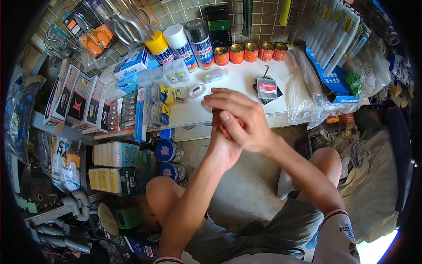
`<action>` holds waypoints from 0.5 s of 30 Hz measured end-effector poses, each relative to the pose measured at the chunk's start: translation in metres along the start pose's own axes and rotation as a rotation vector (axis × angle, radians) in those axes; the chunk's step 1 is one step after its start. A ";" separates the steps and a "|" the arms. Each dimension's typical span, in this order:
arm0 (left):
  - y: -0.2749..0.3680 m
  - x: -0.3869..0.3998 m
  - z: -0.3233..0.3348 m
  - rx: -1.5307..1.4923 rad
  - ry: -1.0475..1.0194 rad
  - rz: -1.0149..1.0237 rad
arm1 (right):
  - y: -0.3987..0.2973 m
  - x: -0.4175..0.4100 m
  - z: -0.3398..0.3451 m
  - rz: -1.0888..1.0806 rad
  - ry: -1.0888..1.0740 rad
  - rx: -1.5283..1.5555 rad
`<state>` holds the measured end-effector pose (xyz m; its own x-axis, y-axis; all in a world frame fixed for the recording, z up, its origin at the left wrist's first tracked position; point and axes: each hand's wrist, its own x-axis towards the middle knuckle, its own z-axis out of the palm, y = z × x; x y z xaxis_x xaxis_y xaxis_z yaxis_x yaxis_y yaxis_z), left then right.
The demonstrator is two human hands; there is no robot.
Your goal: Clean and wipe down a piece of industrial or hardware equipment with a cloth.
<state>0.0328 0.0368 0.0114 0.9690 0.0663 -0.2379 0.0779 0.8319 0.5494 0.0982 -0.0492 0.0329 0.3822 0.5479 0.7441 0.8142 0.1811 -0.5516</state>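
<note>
My right hand [242, 115] lies across my left hand [226, 150], over the front edge of a white table. Its thumb is folded over my left hand, and its fingers point left. Most of my left hand's fingers are hidden beneath; small reddish parts show in shadow, and whether anything lies between the hands I cannot tell. Beyond them, on the tabletop, are a small clear oval case [197, 90] and a clear plastic box [216, 76]. To their right, a Makita case [267, 88] rests on a dark flat item, with a hex key [266, 71] behind it.
Spray cans [199, 43], several small orange tins [251, 52] and a phone [218, 26] line the table's back. Boxes [79, 99] crowd the left; plastic bags [310, 95] and a blue carton [344, 98] lie at right. Packaged scissors [94, 38] hang at upper left. Blue-lidded tubs [168, 151] stand below.
</note>
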 end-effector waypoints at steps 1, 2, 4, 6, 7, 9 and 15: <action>-0.001 -0.003 0.007 -0.020 0.062 -0.004 | 0.001 0.000 -0.001 0.002 -0.006 0.000; -0.001 -0.005 0.010 -0.039 0.124 -0.008 | 0.000 0.000 -0.002 0.176 -0.029 0.111; 0.002 0.001 -0.015 -0.132 -0.048 0.035 | -0.001 -0.002 0.010 0.187 -0.043 0.129; 0.012 0.005 -0.032 -0.411 -0.199 0.091 | -0.015 -0.006 0.021 0.053 -0.072 0.067; 0.012 0.004 -0.032 -0.414 -0.198 0.093 | -0.019 -0.006 0.023 -0.076 -0.098 -0.003; 0.014 -0.005 -0.018 -0.238 -0.114 0.101 | -0.014 -0.001 0.015 -0.119 -0.130 -0.029; 0.003 -0.018 0.016 0.118 0.011 0.099 | 0.019 -0.003 -0.006 0.259 0.018 0.131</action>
<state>0.0197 0.0296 0.0300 0.9708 0.1515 -0.1858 0.0093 0.7506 0.6607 0.1154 -0.0522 0.0223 0.5782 0.5755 0.5783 0.6260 0.1417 -0.7669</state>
